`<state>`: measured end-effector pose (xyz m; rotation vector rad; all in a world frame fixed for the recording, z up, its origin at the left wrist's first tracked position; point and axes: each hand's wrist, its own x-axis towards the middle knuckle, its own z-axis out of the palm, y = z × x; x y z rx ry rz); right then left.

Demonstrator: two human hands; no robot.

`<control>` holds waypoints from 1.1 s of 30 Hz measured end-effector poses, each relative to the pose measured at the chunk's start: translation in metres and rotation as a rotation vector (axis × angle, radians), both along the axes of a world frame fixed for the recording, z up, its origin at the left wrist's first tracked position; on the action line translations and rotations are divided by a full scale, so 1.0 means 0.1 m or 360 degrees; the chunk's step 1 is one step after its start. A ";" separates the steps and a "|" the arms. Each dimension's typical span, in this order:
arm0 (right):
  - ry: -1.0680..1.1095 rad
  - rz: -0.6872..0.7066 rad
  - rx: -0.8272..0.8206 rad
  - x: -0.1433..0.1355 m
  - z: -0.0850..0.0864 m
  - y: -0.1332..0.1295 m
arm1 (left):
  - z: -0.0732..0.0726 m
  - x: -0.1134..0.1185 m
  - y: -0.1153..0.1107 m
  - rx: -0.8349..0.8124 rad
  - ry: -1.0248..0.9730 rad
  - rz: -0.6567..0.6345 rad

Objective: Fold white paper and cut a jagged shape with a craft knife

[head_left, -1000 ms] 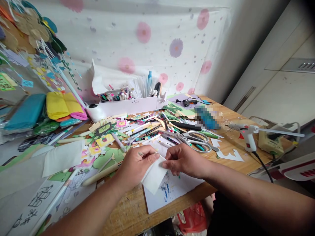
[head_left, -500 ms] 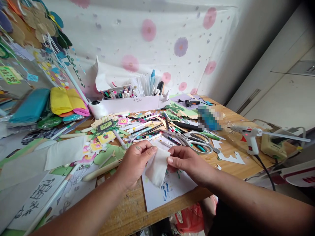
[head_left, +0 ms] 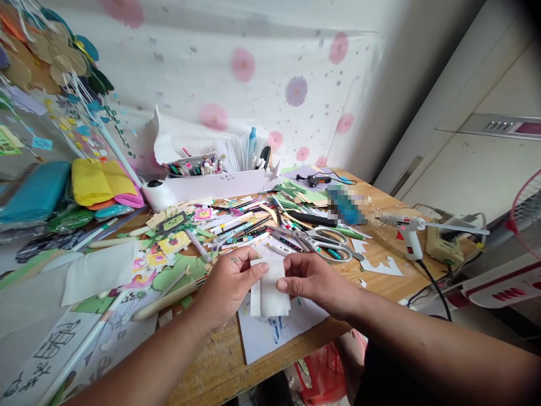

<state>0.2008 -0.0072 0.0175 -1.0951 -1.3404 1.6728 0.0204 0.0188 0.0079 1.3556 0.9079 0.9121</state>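
Observation:
A small folded piece of thin white paper or tissue (head_left: 273, 293) is held up between both hands, its layers slightly offset at the left edge. My left hand (head_left: 230, 285) pinches its upper left side, thumb in front. On the right side, my right hand (head_left: 315, 280) grips it the same way, with the fingers behind hidden. Below the piece lies a white sheet (head_left: 257, 344) with blue paint marks, at the table's front edge. Just beyond the hands are large grey-handled scissors (head_left: 327, 239).
Pens and paper scraps (head_left: 240, 223) cover the table's middle. At the right stands a white hot glue gun (head_left: 412, 237) with a cord. A long box of markers (head_left: 211, 183) lines the back beside a white thread spool (head_left: 158, 195). Yellow folded material (head_left: 101, 181) lies left.
The white piece, a slanted single-looking flap before, now appears as a narrower upright folded strip. Both hands keep their pinch on it. The view has turned slightly to the right.

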 end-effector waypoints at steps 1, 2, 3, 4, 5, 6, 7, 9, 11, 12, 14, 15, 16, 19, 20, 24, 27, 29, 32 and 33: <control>-0.0006 0.0043 -0.0038 -0.02 -0.02 -0.02 | 0.00 0.00 0.01 0.0022 -0.0006 0.0040; -0.0015 0.0087 -0.0080 -0.03 -0.04 -0.04 | 0.00 0.00 0.01 0.0044 -0.0010 0.0083; -0.0020 0.0124 -0.0123 -0.05 -0.07 -0.06 | 0.00 -0.01 0.02 0.0065 -0.0013 0.0125; -0.0018 0.0143 -0.0153 -0.06 -0.09 -0.08 | 0.00 -0.01 0.03 0.0084 -0.0016 0.0164; -0.0012 0.0141 -0.0164 -0.07 -0.12 -0.09 | 0.01 -0.01 0.03 0.0100 -0.0022 0.0197; -0.0003 0.0116 -0.0154 -0.07 -0.14 -0.10 | 0.01 -0.01 0.04 0.0112 -0.0031 0.0222; 0.0009 0.0078 -0.0135 -0.08 -0.15 -0.11 | 0.01 -0.01 0.04 0.0119 -0.0041 0.0236; 0.0025 0.0002 -0.0076 -0.07 -0.18 -0.11 | 0.01 -0.01 0.05 0.0123 -0.0061 0.0243; 0.0008 -0.0064 -0.0016 -0.07 -0.20 -0.11 | -0.01 0.00 0.05 0.0117 -0.0066 0.0235; -0.0015 -0.0088 0.0008 -0.06 -0.20 -0.11 | -0.02 0.00 0.05 0.0111 -0.0064 0.0230; -0.0080 -0.0118 0.0054 -0.06 -0.22 -0.10 | -0.05 0.00 0.05 0.0090 -0.0060 0.0217; -0.0118 -0.0122 0.0075 -0.05 -0.22 -0.10 | -0.06 0.00 0.05 0.0073 -0.0057 0.0211; -0.0156 -0.0119 0.0098 -0.05 -0.22 -0.10 | -0.06 -0.01 0.05 0.0052 -0.0056 0.0204; -0.0221 -0.0071 0.0133 -0.02 -0.21 -0.08 | -0.06 -0.01 0.05 -0.0017 -0.0075 0.0204; -0.0219 -0.0053 0.0126 -0.01 -0.20 -0.07 | -0.06 0.00 0.05 -0.0040 -0.0089 0.0206; -0.0208 0.0007 0.0084 0.04 -0.18 -0.05 | -0.03 0.02 0.05 -0.0122 -0.0140 0.0199; -0.0179 0.0037 0.0036 0.05 -0.16 -0.04 | -0.03 0.04 0.05 -0.0142 -0.0156 0.0211; -0.0129 0.0032 0.0017 0.04 -0.15 -0.04 | -0.04 0.04 0.04 -0.0132 -0.0160 0.0227; -0.0145 -0.0019 0.0045 0.01 -0.16 -0.03 | -0.03 0.04 0.04 -0.0111 -0.0157 0.0234; -0.0177 -0.0044 0.0053 0.00 -0.17 -0.03 | -0.02 0.04 0.03 -0.0117 -0.0158 0.0217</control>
